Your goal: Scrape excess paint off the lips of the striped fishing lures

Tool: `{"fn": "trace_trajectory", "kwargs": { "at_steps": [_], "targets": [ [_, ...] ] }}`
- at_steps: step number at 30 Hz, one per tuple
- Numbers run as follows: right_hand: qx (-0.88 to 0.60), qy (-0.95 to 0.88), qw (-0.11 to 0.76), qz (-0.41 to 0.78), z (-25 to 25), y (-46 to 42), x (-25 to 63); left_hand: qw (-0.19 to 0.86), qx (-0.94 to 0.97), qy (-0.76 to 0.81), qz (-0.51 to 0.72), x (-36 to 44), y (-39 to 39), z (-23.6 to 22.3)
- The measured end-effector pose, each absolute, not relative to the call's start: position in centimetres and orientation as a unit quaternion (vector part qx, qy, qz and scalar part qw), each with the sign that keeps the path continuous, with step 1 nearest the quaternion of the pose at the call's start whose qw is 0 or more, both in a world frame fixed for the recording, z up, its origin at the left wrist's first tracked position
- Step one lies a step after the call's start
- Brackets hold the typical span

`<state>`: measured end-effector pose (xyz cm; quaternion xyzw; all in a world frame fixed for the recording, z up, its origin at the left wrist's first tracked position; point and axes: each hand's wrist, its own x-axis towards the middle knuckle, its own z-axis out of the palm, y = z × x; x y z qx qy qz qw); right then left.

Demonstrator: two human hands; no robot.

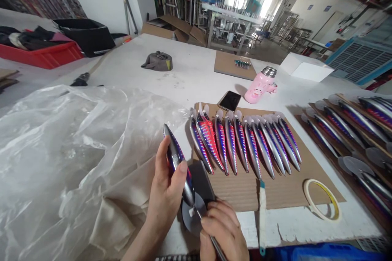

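Observation:
My left hand (167,189) is closed around a long silver, blue and red fishing lure (177,163), held tilted with its clear round lip (191,214) pointing down toward me. My right hand (222,230) pinches a thin metal tool (214,242) whose tip touches the lure's lip. Just beyond my hands, a row of several matching lures (241,142) lies side by side on a cardboard sheet (284,191). A small dark block (200,179) sits under the held lure.
A large crumpled clear plastic bag (67,151) covers the left of the white table. A tape ring (321,200), a blue-handled knife (262,216), a phone (229,100), a pink bottle (260,86) and more lure-laden cardboard sheets (352,130) lie right. A red bin (43,57) stands far left.

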<state>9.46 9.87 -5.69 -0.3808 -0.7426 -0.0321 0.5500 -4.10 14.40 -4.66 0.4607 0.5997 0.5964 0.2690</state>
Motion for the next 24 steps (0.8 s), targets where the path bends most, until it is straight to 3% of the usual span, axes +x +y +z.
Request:
{"fn": "trace_trajectory", "kwargs": {
  "at_steps": [10,24],
  "targets": [
    [-0.422,-0.682,0.597,-0.007,-6.6,9.4,8.3,0.272,0.46,0.596,0.6,-4.0,14.4,-4.6],
    [-0.425,-0.687,0.589,-0.008,-6.4,9.3,8.2,0.269,0.464,0.595,0.598,-3.9,14.4,-4.5]
  ]
}}
